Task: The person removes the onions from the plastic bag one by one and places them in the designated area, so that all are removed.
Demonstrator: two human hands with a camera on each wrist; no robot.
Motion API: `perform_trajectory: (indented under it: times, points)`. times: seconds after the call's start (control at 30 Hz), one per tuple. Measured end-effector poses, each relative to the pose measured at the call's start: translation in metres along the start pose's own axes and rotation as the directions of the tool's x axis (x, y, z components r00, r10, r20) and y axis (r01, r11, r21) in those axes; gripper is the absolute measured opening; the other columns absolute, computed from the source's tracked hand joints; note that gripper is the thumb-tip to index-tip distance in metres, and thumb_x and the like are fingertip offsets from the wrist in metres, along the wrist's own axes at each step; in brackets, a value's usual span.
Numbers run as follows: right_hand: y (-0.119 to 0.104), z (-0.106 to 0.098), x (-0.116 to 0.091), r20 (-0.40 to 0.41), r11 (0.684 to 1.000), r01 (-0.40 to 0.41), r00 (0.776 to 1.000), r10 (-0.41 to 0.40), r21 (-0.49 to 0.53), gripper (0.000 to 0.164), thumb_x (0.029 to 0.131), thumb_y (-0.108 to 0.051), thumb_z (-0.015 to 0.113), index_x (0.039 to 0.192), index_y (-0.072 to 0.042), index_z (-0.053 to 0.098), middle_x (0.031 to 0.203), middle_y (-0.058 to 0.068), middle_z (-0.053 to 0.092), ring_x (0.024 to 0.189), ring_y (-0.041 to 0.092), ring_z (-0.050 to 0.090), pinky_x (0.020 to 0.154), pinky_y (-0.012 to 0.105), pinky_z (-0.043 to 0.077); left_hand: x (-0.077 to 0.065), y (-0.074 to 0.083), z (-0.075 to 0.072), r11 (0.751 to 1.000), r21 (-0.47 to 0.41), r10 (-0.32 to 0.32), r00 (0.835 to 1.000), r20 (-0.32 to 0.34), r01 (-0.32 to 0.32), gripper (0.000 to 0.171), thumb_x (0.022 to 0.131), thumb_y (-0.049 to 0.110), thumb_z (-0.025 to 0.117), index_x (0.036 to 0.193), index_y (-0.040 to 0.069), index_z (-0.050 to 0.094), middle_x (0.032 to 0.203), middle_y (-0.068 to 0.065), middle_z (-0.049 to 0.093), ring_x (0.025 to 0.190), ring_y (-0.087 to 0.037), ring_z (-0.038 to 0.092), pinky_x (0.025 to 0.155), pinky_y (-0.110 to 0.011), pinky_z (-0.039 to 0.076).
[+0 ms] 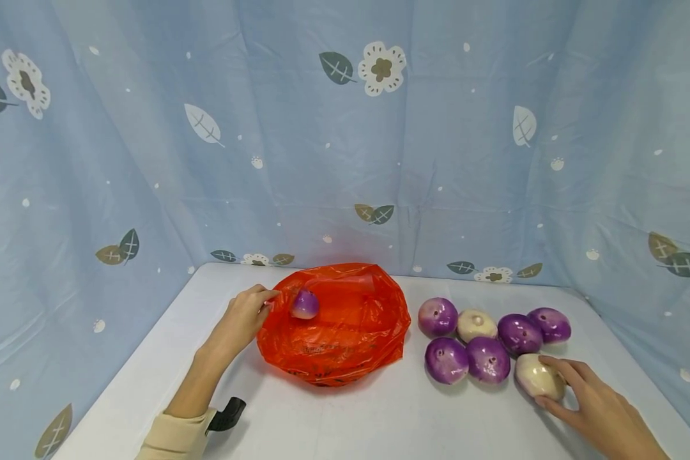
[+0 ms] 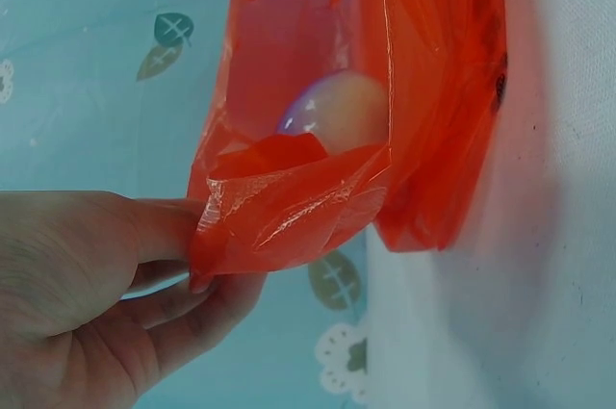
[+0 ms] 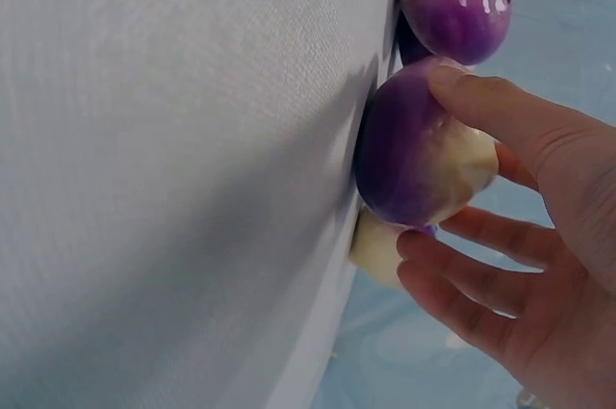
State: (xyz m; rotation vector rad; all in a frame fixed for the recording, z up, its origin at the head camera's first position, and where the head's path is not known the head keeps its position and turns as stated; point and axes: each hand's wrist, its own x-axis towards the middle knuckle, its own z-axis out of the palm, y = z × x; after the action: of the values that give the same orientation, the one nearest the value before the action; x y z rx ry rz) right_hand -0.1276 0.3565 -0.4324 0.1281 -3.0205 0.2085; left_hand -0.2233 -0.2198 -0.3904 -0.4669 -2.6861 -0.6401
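My left hand pinches the left rim of a red plastic bag, its mouth spread wide on the table. Within the bag lies one purple-and-white turnip, pale side showing in the left wrist view. Over at the right, my right hand grips a glossy turnip between thumb and fingers; from the head it looks mostly cream. Its purple side shows in the right wrist view, where the turnip stands at the table surface. More turnips sit grouped just left of that hand.
The group includes a cream turnip among several purple ones, close to the bag's right side. A white table carries everything. Behind it hangs a blue patterned curtain. A black strap piece juts from the left sleeve.
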Motion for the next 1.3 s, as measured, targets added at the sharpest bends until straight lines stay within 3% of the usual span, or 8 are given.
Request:
perform_trajectory:
  times: [0.37, 0.67, 0.87, 1.0, 1.2, 1.3]
  points:
    - [0.0, -0.006, -0.002, 0.003, 1.0, 0.009, 1.0, -0.009, -0.012, 0.074, 0.071, -0.051, 0.081, 0.128, -0.013, 0.052, 0.111, 0.023, 0.058, 0.082, 0.036, 0.064, 0.06, 0.058, 0.055, 0.0, 0.001, -0.001, 1.0, 0.0, 0.003, 1.0, 0.0, -0.003, 0.028, 0.084, -0.006, 0.07, 0.112, -0.004, 0.071, 0.096, -0.014, 0.068, 0.084, -0.025, 0.068, 0.073, -0.037, 0.062]
    - [-0.007, -0.018, -0.002, -0.112, 0.997, 0.073, 0.991, -0.072, 0.003, 0.068, 0.074, -0.051, 0.08, 0.126, -0.015, 0.056, 0.113, 0.021, 0.061, 0.092, 0.042, 0.064, 0.061, 0.06, 0.053, 0.0, 0.001, 0.0, 1.0, -0.003, 0.002, 1.0, -0.001, -0.002, 0.026, 0.085, -0.004, 0.069, 0.112, -0.003, 0.071, 0.094, -0.013, 0.068, 0.081, -0.024, 0.066, 0.072, -0.038, 0.062]
    - [-0.02, -0.025, 0.008, -0.217, 0.99, 0.138, 0.968, -0.129, 0.029, 0.063, 0.077, -0.047, 0.079, 0.126, -0.014, 0.057, 0.116, 0.022, 0.061, 0.098, 0.048, 0.062, 0.062, 0.063, 0.052, 0.0, 0.0, -0.001, 1.0, -0.002, 0.006, 1.0, -0.001, -0.006, 0.027, 0.085, -0.006, 0.069, 0.112, -0.004, 0.071, 0.095, -0.014, 0.068, 0.082, -0.025, 0.067, 0.072, -0.037, 0.062]
    - [-0.033, -0.031, 0.015, -0.2, 0.989, 0.145, 0.971, -0.134, 0.041, 0.062, 0.08, -0.047, 0.077, 0.128, -0.013, 0.056, 0.119, 0.024, 0.059, 0.1, 0.051, 0.061, 0.066, 0.067, 0.051, 0.001, 0.001, 0.0, 1.0, -0.003, 0.0, 1.0, 0.005, 0.0, 0.028, 0.085, -0.006, 0.069, 0.113, -0.004, 0.07, 0.095, -0.015, 0.068, 0.082, -0.025, 0.068, 0.072, -0.037, 0.062]
    - [-0.059, -0.037, 0.028, -0.274, 0.972, 0.23, 0.939, -0.208, 0.048, 0.057, 0.077, -0.039, 0.082, 0.124, -0.014, 0.061, 0.115, 0.021, 0.063, 0.095, 0.045, 0.065, 0.063, 0.061, 0.054, 0.001, 0.001, -0.001, 1.0, 0.007, 0.015, 1.0, 0.0, -0.015, 0.027, 0.085, -0.006, 0.069, 0.112, -0.005, 0.071, 0.094, -0.015, 0.068, 0.081, -0.025, 0.067, 0.072, -0.038, 0.062]
    - [-0.071, -0.041, 0.033, -0.263, 0.969, 0.241, 0.939, -0.22, 0.049, 0.054, 0.079, -0.04, 0.08, 0.124, -0.015, 0.062, 0.117, 0.02, 0.064, 0.099, 0.044, 0.065, 0.063, 0.061, 0.055, 0.002, 0.0, -0.002, 1.0, 0.007, 0.017, 1.0, -0.004, -0.017, 0.027, 0.084, -0.006, 0.069, 0.111, -0.005, 0.071, 0.094, -0.014, 0.068, 0.081, -0.025, 0.066, 0.072, -0.038, 0.062]
